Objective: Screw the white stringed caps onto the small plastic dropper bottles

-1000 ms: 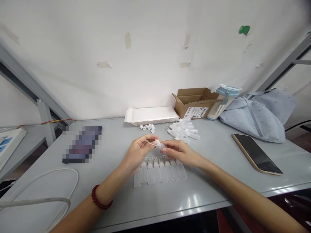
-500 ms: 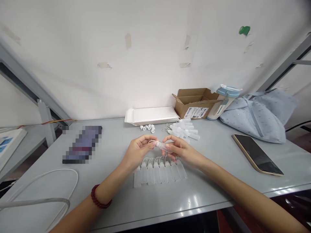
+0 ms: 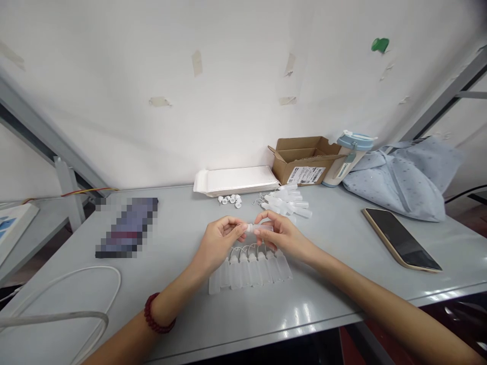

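My right hand is closed around the body of a small translucent plastic squeeze bottle, lying nearly level above the table. The fingers of my left hand pinch the bottle's white neck end; they hide its tip. Just below both hands, several similar bottles lie side by side in a row, with thin curved pale strands at their tops. Beyond my right hand is a loose pile of more bottles. Several small white caps sit to the left of that pile.
At the back are a white padded envelope, an open cardboard box and a blue-lidded cup. A pale blue bag and a phone lie right. A blurred-out dark item and white cable are left.
The small bottle has turned closer to level between my hands, and my left fingers have come further over its neck end. The camera view has shifted slightly.
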Available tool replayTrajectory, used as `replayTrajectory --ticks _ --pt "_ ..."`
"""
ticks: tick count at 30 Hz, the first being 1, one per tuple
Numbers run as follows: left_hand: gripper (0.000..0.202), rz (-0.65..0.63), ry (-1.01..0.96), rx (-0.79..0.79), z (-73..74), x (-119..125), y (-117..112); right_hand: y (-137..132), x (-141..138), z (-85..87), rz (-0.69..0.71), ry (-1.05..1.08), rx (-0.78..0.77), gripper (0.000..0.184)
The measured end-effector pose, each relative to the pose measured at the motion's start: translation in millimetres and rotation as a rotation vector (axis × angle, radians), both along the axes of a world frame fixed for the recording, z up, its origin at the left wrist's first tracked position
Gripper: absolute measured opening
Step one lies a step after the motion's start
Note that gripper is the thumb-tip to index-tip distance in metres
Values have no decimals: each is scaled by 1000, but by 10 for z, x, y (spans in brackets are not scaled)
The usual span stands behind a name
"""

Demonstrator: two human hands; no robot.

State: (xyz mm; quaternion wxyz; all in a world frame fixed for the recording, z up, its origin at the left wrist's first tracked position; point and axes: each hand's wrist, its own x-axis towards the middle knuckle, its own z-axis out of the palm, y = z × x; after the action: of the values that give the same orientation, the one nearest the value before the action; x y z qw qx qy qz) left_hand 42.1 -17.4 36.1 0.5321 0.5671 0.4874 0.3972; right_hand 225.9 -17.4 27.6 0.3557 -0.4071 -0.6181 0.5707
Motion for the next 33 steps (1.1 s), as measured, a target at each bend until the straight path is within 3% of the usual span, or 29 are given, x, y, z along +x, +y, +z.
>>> replayTrajectory --ticks 6,10,13,18,25,31,33 --pt "37 -159 -19 -110 -12 13 -5 -32 0 72 -5 -5 -29 29" --pt "36 -235 31 -48 2 -14 -9 -35 2 75 -11 14 -48 31" --pt "25 -232 51 27 0 -26 -21 -30 1 63 -17 25 -79 31" --pt "23 -154 16 110 -6 -1 -53 -30 4 71 -16 49 -93 29" --pt "27 -227 115 98 50 28 -100 -41 5 82 2 41 -82 29" --pt "17 -171 177 327 34 34 -143 -45 -3 51 -8 59 -112 29" --pt "18 -178 193 328 40 34 -144 -48 -5 57 -19 42 -100 29"
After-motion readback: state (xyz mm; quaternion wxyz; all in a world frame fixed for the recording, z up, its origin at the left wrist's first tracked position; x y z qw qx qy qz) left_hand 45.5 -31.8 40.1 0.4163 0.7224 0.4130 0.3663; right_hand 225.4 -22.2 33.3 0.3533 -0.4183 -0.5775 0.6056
